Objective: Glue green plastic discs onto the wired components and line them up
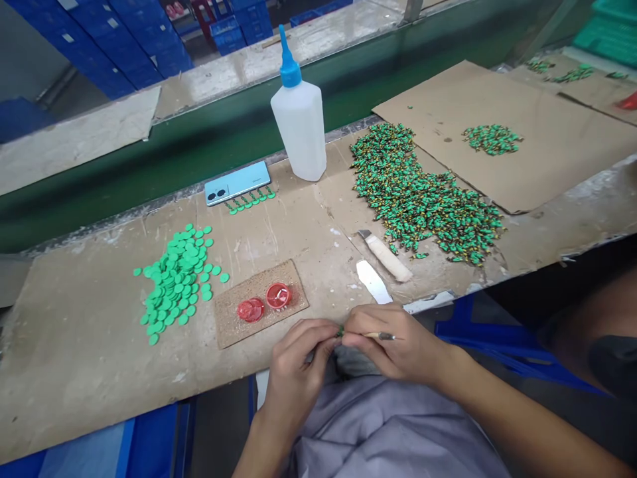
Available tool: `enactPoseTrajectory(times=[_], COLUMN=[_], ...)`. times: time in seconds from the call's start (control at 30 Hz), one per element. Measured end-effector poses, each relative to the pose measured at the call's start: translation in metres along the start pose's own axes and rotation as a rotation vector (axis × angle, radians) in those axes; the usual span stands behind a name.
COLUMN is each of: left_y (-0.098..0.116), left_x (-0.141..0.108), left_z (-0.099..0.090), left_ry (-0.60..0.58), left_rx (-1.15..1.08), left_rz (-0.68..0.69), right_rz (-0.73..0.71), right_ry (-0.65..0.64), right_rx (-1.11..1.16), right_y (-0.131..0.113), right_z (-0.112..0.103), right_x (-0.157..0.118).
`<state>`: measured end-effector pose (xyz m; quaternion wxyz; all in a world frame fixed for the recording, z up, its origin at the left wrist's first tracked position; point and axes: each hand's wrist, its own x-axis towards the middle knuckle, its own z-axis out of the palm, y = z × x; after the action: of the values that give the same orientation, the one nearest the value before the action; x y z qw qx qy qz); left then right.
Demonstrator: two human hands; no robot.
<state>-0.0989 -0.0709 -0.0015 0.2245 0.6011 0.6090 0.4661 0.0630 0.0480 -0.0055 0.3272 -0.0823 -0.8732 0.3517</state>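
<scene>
Near the table's front edge, my left hand (302,362) pinches a tiny green piece (340,331), mostly hidden by the fingertips. My right hand (393,342) is closed on a thin stick-like tool (375,335) with a pale shaft and a darker metallic end, its other end at the green piece. The fingertips of both hands nearly meet. Just beyond lies a brown board (229,332) carrying a red cap-like cup (279,296) and a second red piece (250,309). A pale-handled knife (385,255) and a white flat piece (373,282) lie beyond my right hand.
Green discs (176,279) are heaped at left. Several green stemmed pieces (251,201) line up by a light blue phone (237,183). A white bottle (301,129) with a blue nozzle stands behind. Many small green figures (423,192) are piled at right, beside cardboard (547,133).
</scene>
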Motion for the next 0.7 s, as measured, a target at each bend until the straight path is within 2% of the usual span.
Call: enactPoseTrajectory(times=[0.4, 0.7], left_y=[0.0026, 0.0010], left_x=[-0.0003, 0.0007], left_z=[0.0018, 0.0017], left_ry=[0.005, 0.025], left_rx=[-0.016, -0.013], left_rz=[-0.015, -0.002], right_rz=[-0.010, -0.051], right_ry=[-0.045, -0.079], right_rx=[-0.007, -0.056], right_y=[0.0008, -0.0002], right_z=[0.0097, 0.0088], right_x=[0.0033, 0.0059])
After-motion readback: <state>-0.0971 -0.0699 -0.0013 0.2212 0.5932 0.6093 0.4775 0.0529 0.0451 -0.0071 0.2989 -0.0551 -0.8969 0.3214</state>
